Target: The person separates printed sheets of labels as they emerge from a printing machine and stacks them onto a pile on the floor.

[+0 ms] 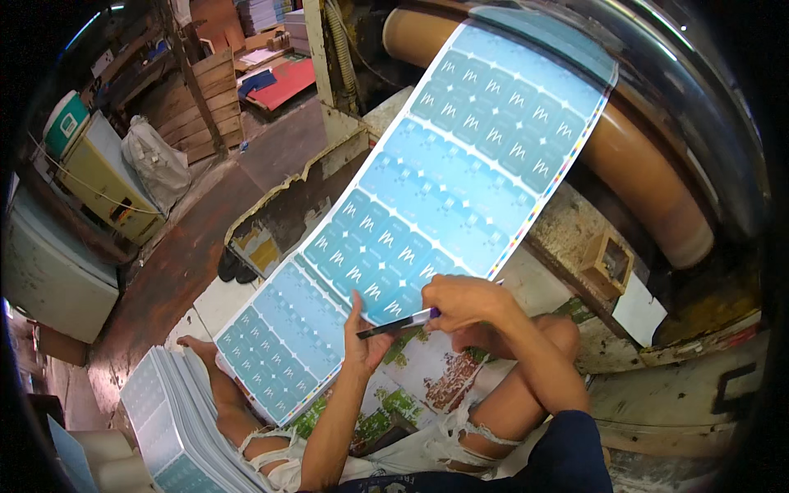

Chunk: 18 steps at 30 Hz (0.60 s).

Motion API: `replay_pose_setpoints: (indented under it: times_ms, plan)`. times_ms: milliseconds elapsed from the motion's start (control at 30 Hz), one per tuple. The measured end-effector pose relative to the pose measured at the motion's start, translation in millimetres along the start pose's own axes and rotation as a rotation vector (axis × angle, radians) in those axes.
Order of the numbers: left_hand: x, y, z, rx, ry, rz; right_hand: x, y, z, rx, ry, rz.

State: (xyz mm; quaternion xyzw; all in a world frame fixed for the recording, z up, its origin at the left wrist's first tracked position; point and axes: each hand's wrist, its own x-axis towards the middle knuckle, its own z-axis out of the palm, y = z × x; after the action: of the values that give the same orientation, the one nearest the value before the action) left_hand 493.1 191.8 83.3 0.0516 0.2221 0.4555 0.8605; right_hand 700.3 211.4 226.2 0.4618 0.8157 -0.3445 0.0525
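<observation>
A long web of blue-green printed sheets point(427, 197) slants down from the roller at upper right towards my legs. My right hand point(464, 302) is closed around a slim knife-like tool point(386, 326) with a dark length and a purple part. The tool's dark end points left, over my left hand point(364, 345). My left hand is at the lower right edge of the web, near a seam between two sheets. Its thumb points up over the print, apart from the fingers, which the tool partly hides.
A tall stack of printed sheets point(168, 403) stands at lower left. Brown rollers point(657, 181) of a machine cross the upper right. A small wooden box point(608, 261) sits on a worn ledge at right. A white sack point(154, 160) leans by a cabinet at far left.
</observation>
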Motion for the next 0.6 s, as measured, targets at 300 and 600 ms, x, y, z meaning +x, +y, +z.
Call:
replay_pose_setpoints:
  times_ms: [300,600]
  plan:
    - [-20,5,-34,0.316,0.29,0.13,-10,24,-33,0.109,-0.051,-0.019]
    - [-69,31,-40,0.447,0.354,0.193,-78,110,-96,0.58,0.984,0.212]
